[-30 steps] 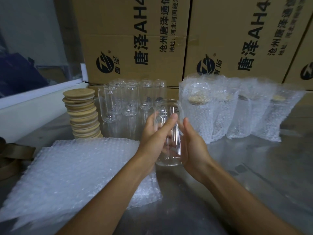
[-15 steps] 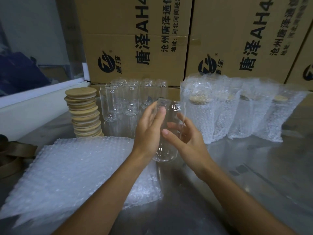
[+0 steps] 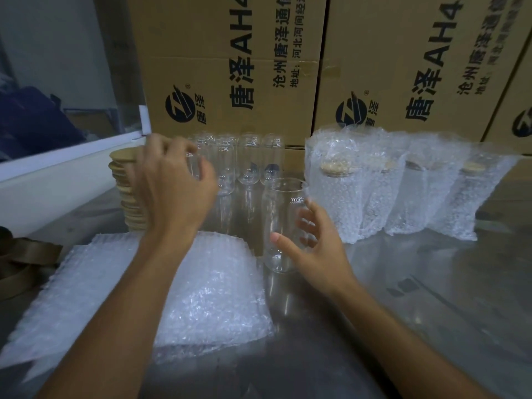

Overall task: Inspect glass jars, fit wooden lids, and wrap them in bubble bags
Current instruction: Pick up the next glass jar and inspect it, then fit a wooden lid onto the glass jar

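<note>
Upright, glass jar gripped by right fingers; left fingers spread apart.

Clear, colourless glass jars; pale tan round wooden lids; translucent white bubble bags dotted with small round bubbles; brown cardboard boxes printed with black characters and logos; dull grey metal tabletop
</note>
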The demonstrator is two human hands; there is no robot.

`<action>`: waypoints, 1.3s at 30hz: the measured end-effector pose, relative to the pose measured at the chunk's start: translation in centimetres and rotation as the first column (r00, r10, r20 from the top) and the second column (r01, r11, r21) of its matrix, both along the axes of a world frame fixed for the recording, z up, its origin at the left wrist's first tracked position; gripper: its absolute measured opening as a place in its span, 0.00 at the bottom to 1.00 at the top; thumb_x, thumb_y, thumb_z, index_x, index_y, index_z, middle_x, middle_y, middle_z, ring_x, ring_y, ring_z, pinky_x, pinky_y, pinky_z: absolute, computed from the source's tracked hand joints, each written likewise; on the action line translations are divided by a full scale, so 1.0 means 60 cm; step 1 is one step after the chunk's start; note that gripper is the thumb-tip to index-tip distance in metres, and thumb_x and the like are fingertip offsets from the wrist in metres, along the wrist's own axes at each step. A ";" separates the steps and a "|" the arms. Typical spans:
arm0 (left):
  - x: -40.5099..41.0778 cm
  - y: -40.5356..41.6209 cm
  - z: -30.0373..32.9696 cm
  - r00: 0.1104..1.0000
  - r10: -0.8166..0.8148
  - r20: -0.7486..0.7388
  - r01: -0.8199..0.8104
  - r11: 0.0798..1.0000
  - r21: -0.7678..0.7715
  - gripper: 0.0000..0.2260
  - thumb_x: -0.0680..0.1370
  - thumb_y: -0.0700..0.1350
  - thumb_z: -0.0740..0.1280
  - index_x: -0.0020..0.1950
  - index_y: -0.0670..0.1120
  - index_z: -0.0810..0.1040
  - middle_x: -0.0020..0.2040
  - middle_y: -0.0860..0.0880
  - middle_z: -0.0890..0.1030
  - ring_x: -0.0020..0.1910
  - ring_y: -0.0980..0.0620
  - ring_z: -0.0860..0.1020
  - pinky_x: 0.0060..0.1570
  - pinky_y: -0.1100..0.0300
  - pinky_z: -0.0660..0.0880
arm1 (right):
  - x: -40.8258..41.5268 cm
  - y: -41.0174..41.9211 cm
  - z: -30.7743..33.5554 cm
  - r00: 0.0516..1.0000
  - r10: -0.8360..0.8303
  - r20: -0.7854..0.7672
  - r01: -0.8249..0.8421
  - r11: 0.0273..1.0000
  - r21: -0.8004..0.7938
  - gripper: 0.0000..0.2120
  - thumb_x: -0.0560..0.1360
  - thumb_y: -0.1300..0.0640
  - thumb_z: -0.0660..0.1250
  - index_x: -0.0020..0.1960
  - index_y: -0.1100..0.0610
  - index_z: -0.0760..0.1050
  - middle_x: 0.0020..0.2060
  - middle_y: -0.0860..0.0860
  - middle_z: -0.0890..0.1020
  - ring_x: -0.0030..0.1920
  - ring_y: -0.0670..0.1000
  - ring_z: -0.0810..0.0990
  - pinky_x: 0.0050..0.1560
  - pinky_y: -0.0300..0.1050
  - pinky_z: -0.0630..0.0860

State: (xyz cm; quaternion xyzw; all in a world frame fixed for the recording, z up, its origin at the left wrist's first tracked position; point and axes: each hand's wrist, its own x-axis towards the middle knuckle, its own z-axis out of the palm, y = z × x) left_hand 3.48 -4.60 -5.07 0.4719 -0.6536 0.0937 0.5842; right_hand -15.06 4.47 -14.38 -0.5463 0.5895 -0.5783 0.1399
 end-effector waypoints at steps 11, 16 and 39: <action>0.052 -0.037 0.004 0.970 0.239 0.048 -0.243 0.937 0.251 0.17 0.78 0.44 0.68 0.67 0.43 0.76 0.68 0.38 0.70 0.70 0.38 0.65 0.69 0.40 0.56 | -0.004 0.003 -0.001 1.000 -0.006 -0.024 0.006 1.000 0.001 0.32 0.64 0.30 0.74 0.60 0.16 0.59 0.56 0.17 0.70 0.60 0.27 0.73 0.57 0.34 0.74; 0.048 -0.035 0.002 0.977 0.212 0.006 -0.210 0.967 0.144 0.13 0.79 0.43 0.68 0.63 0.42 0.79 0.65 0.40 0.73 0.66 0.38 0.68 0.67 0.42 0.57 | -0.009 -0.002 -0.005 0.999 0.004 -0.039 -0.005 1.000 -0.018 0.32 0.64 0.28 0.73 0.59 0.15 0.58 0.56 0.17 0.70 0.61 0.27 0.72 0.57 0.33 0.74; -0.093 0.072 -0.061 0.818 -0.458 0.347 0.568 0.738 -0.365 0.14 0.71 0.32 0.74 0.56 0.35 0.82 0.53 0.36 0.80 0.56 0.37 0.78 0.54 0.49 0.77 | 0.027 0.020 0.049 0.898 -0.249 -0.362 0.011 0.837 -0.547 0.21 0.80 0.54 0.65 0.68 0.64 0.75 0.61 0.56 0.78 0.60 0.49 0.77 0.61 0.37 0.72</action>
